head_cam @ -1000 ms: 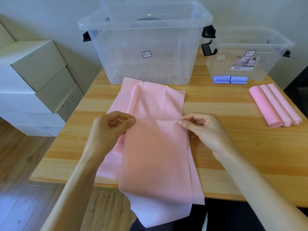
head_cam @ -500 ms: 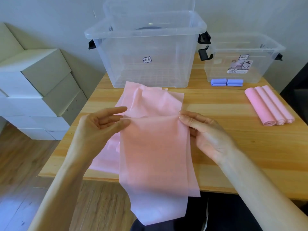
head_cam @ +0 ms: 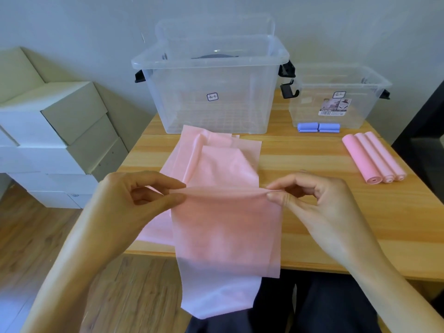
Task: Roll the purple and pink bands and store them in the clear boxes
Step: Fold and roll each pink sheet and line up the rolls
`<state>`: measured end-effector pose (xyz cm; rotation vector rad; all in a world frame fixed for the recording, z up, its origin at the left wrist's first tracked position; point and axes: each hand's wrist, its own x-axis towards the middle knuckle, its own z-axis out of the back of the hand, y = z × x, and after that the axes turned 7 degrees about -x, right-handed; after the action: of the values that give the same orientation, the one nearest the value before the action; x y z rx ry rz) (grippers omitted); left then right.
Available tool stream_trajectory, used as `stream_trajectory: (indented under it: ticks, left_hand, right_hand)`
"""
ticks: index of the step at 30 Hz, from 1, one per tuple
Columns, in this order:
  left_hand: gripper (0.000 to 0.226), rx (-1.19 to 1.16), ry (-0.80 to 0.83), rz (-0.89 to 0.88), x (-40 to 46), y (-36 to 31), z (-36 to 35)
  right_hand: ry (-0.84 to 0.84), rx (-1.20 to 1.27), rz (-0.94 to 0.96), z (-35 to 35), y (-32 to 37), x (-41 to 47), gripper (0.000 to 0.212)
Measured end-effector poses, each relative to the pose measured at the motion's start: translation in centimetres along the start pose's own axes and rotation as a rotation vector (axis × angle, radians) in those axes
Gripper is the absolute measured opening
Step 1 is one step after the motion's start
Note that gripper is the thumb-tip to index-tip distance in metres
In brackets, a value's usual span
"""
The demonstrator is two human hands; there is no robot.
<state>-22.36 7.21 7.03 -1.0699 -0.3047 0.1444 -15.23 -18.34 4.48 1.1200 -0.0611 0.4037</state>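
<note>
Wooden table (head_cam: 312, 212) carried the pink band (head_cam: 223, 227) over its near edge, where left hand (head_cam: 134, 200) and right hand (head_cam: 310, 198) pinched its folded top, which wanted level, tight, even turns, clear boxes (head_cam: 211, 87) waiting behind.

We cannot read the small labels on the big box (head_cam: 211, 92) and small box (head_cam: 336, 99). A dark thing (head_cam: 214, 56) behind the big box shows only blurred through plastic. The band (head_cam: 223, 231) hides its own lower layers and the table's (head_cam: 360, 224) near edge.
</note>
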Motion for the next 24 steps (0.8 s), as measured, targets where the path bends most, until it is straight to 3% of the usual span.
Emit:
stream_trajectory:
  ticks: [5,9,11,15,20,24]
  left_hand:
    - [0.012,-0.001,0.036,-0.132,-1.7,-1.4,1.0]
    - [0.029,-0.024,0.08,-0.215,-2.2,-0.3,2.1]
    - [0.04,-0.078,0.073,-0.189,-2.2,0.3,2.4]
    - [0.04,-0.069,0.147,-0.154,-2.2,0.6,2.6]
    - [0.004,-0.221,0.259,-0.023,-1.3,-0.1,1.3]
    - [0.01,-0.22,0.29,0.098,0.7,1.2,-0.1]
  right_hand:
    - [-0.035,-0.072,0.102,1.3,1.5,-1.9,0.005]
    - [0.001,-0.111,0.153,2.7,2.7,-3.6,0.02]
    - [0.033,-0.097,0.14,3.1,3.1,-4.4,0.025]
    - [0.034,-0.116,0.125,3.1,3.5,-5.3,0.025]
    - [0.108,0.052,-0.034,1.7,2.1,-3.8,0.014]
    - [0.097,0.068,-0.108,0.1,-0.8,-1.3,0.002]
